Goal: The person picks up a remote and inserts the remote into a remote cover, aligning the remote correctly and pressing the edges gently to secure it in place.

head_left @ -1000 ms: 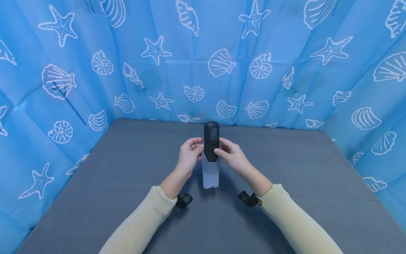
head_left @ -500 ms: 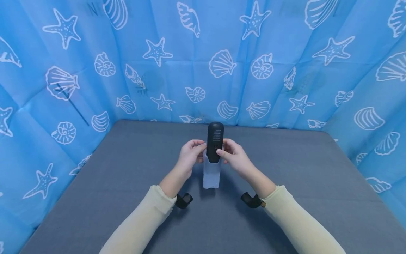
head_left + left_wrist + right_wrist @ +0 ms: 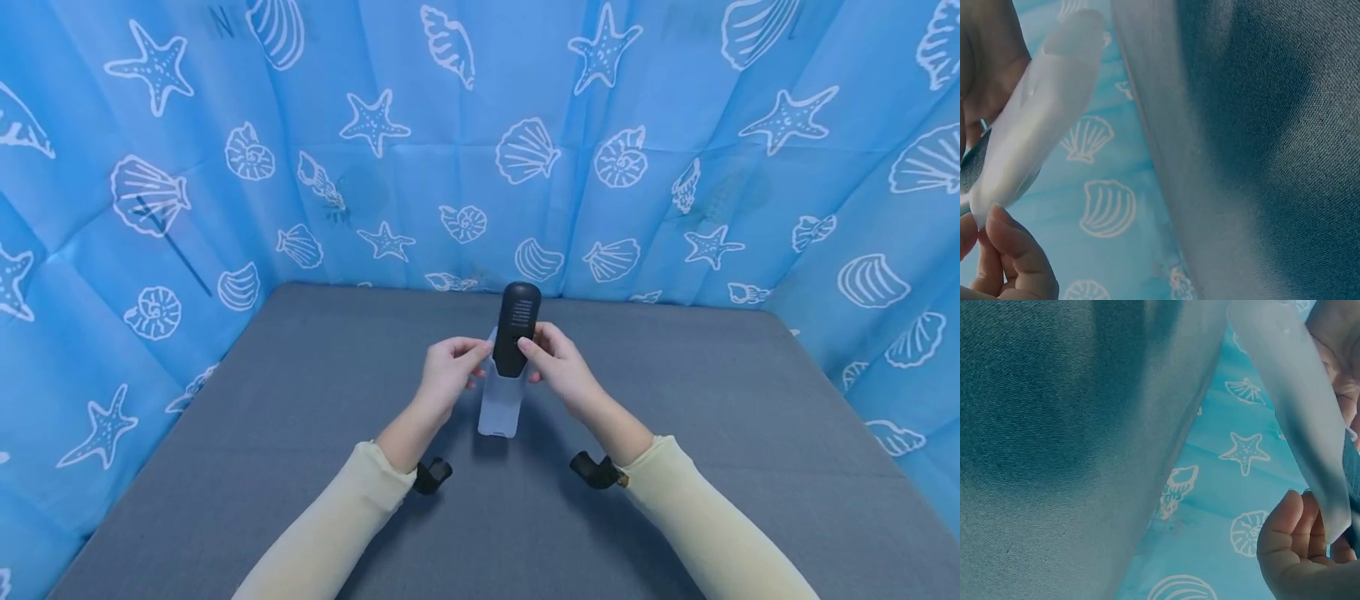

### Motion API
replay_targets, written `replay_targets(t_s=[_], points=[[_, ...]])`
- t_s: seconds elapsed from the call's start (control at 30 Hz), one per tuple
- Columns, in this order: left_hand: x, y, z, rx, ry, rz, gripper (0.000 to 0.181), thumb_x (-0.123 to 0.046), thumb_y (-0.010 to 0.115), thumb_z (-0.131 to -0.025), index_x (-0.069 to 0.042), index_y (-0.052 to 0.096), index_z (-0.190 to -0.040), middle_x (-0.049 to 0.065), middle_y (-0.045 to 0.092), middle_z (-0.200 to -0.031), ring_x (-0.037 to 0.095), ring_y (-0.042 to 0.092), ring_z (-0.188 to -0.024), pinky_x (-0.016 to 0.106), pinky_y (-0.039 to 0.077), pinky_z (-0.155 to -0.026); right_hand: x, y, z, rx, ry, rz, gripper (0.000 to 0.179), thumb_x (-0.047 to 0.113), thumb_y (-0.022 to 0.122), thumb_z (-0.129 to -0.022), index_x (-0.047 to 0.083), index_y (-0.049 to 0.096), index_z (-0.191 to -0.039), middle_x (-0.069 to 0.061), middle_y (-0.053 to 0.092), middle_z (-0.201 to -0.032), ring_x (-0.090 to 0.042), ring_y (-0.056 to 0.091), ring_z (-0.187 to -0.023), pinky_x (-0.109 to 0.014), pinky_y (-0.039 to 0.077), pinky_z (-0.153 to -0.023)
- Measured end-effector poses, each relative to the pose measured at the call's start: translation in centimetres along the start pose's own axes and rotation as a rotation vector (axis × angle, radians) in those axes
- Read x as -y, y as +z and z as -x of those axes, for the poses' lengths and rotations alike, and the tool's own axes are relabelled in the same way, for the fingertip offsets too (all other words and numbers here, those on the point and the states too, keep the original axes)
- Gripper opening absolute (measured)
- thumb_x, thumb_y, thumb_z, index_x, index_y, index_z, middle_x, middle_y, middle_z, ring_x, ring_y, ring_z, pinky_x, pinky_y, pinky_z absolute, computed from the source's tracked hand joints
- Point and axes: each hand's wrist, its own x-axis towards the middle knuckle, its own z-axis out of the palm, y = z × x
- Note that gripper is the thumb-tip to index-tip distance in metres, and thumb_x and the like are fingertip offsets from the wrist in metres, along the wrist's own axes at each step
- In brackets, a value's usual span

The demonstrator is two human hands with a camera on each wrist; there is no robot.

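Back side up, a black remote control with a printed label sits partly inside a translucent whitish sleeve. Its upper part sticks out of the sleeve's open end, and both lean to the right. With thumb and fingers, my left hand pinches the sleeve's edge at the left of the opening. My right hand grips the remote from the right, thumb on its back and fingers behind. Seen from the left wrist, the sleeve covers most of the remote, whose dark side shows at the left.
A grey cloth-covered table lies beneath the hands. Behind and beside it hangs a blue curtain with white shells and starfish. Black wrist cameras sit below each hand at the sleeve cuffs.
The remote and sleeve have tilted, their top going right and the sleeve's lower end rising slightly. The left hand stays on the sleeve's edge, and more of that edge shows beside the remote.
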Motion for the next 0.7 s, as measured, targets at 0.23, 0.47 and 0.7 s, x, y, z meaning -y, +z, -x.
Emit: replay_targets(t_s=[0.23,0.47,0.7], points=[[-0.1,0.3,0.3,0.018,0.003,0.03,0.026,-0.019,0.063,-0.096,0.005,0.068,-0.107,0.009,0.062,-0.088,0.011,0.057,-0.066,0.023,0.05,-0.059,-0.4,0.1,-0.2,-0.013,-0.047,0.052,0.033,0.017,0.047,-0.104,-0.007,0.045,-0.126,-0.023,0.056,-0.112,-0.025,0.052,-0.092,-0.031,0.047,-0.069],[0.1,0.8,0.4,-0.006,-0.001,0.026,0.025,-0.018,0.061,-0.097,0.005,0.067,-0.106,0.008,0.06,-0.085,0.011,0.056,-0.064,0.026,0.051,-0.063,-0.7,-0.2,-0.2,0.021,-0.067,0.121,0.034,0.018,0.05,-0.103,-0.006,0.047,-0.127,-0.021,0.058,-0.105,-0.024,0.052,-0.085,-0.036,0.047,-0.069],[0.2,1.2,0.2,-0.027,-0.003,0.027,0.024,-0.018,0.061,-0.097,0.004,0.068,-0.105,0.007,0.059,-0.084,0.012,0.054,-0.063,0.027,0.051,-0.065,-0.8,-0.4,-0.3,0.034,-0.044,0.155,0.035,0.02,0.05,-0.103,-0.005,0.048,-0.128,-0.02,0.059,-0.103,-0.026,0.053,-0.086,-0.034,0.047,-0.068]])
